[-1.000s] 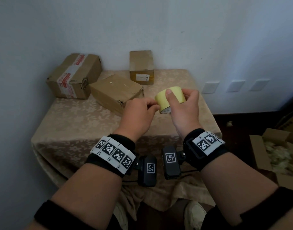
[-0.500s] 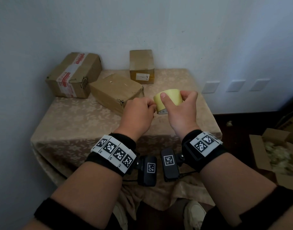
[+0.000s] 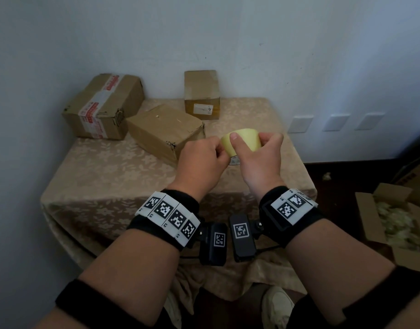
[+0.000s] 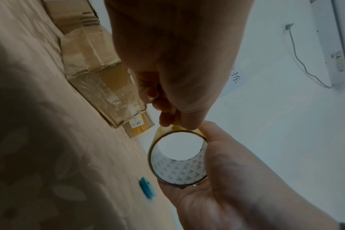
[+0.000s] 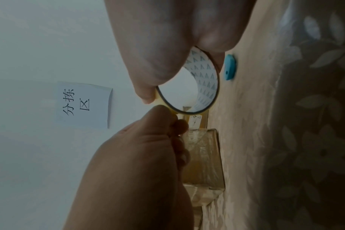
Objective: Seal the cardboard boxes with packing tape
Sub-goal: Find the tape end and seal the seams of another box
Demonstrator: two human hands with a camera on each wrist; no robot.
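I'm holding the packing tape roll above the desk, right hand grip wrapping it, left hand grip pinching its edge.

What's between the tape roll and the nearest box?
Only the left hand, pinching at the tape roll beside the nearest box; head view.

A pale yellow tape roll is held above the counter. Three closed cardboard boxes sit behind it on the counter.
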